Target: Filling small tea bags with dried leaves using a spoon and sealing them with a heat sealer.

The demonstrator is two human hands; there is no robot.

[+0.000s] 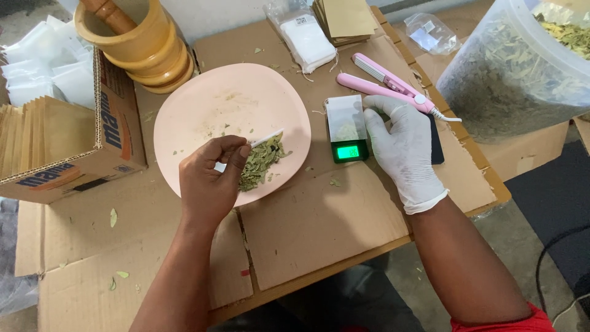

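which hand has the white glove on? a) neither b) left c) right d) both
c: the right hand wears a white glove and rests beside the small scale, which carries a small white bag, while the bare left hand pinches a white scoop over the dried leaves on the pink plate.
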